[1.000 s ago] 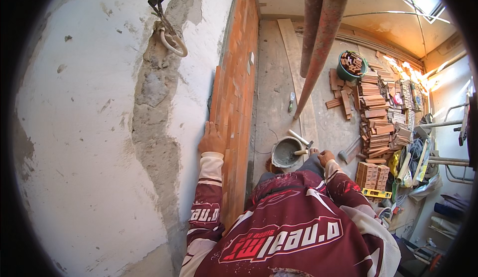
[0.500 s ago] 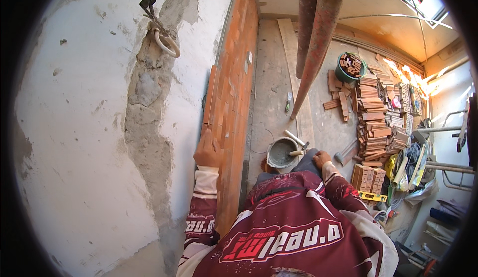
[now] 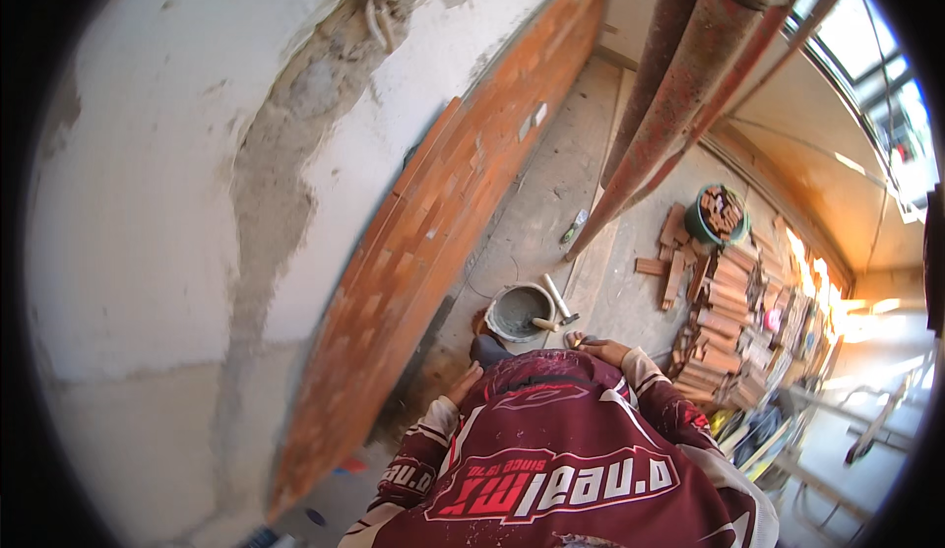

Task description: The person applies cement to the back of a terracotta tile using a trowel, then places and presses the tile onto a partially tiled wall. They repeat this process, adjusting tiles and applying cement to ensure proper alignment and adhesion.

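My left hand (image 3: 461, 386) lies against my left thigh, its fingers stretched out and holding nothing. By my right knee my right hand (image 3: 602, 350) has its fingers closed; a small pale thing shows at their tips, too small to make out. Just ahead stands a round bucket (image 3: 495, 329) of wet grey mortar, with a tool's light handle (image 3: 543, 323) at its rim. A hammer (image 3: 559, 298) with a pale handle lies beside it. To my left rises a wall face of orange-red brick tiles (image 3: 418, 223), its uppermost row partly laid along the white plaster.
Red metal poles (image 3: 679, 95) slant down to the floor ahead. Right of them are a green bucket (image 3: 717, 215) of tile pieces and stacks of tiles (image 3: 724, 322). A green-handled brush-like tool (image 3: 574, 225) lies on the floor. Metal frames (image 3: 837, 450) stand at the right.
My left hand has come off the tiles at the wall down to my thigh. My right hand has moved from my knee toward the mortar bucket. The view has tilted and turned.
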`<act>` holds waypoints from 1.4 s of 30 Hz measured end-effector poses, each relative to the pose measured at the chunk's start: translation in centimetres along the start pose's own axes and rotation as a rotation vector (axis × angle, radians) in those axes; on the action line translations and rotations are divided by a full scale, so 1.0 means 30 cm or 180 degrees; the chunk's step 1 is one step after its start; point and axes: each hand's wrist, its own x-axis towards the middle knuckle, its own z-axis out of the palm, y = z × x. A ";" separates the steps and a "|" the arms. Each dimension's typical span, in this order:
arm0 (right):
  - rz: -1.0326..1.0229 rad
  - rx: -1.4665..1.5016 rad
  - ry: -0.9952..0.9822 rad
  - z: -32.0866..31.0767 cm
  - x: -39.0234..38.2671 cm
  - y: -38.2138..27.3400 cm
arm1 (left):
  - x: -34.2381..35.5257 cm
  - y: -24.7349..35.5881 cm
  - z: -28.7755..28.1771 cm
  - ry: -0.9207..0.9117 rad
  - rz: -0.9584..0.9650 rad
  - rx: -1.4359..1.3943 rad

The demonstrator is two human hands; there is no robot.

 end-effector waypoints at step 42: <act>-0.2770 -0.2545 0.1938 0.474 0.552 -1.235 | -0.681 -1.284 0.694 0.2165 -0.1343 -0.1714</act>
